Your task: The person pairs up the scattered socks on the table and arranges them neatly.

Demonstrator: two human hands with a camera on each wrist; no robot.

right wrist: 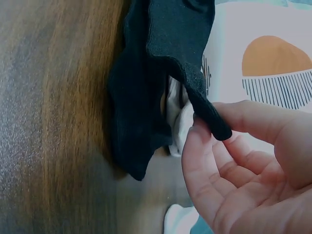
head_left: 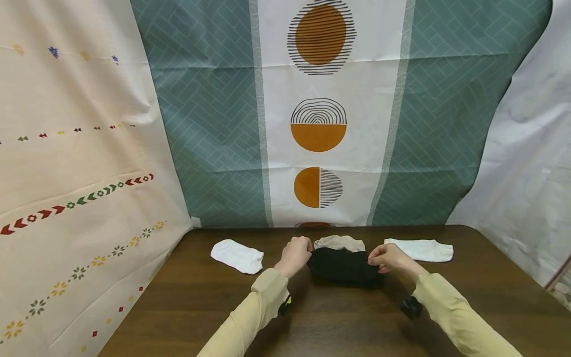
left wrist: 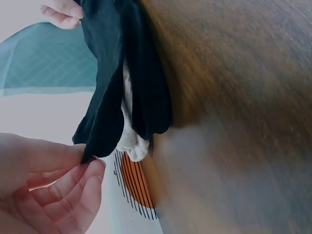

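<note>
A black sock [head_left: 341, 265] is stretched sideways between both hands, close over the table. My left hand [head_left: 295, 255] pinches one end of it between thumb and fingertips. At the other end my right hand [head_left: 392, 259] pinches a corner the same way. Both wrist views show a second black layer [right wrist: 131, 112] hanging lower, right by the tabletop, apart from the pinched edge. A beige sock [head_left: 341, 243] lies just behind the black one, partly hidden by it and seen through the gap in the left wrist view.
On the brown wooden table [head_left: 214, 307], a white sock [head_left: 238, 255] lies to the left and another white sock [head_left: 421, 250] to the right, behind the right hand. Patterned cloth [head_left: 214, 124] hangs along the back edge, with cream cloth [head_left: 80, 198] at the left side.
</note>
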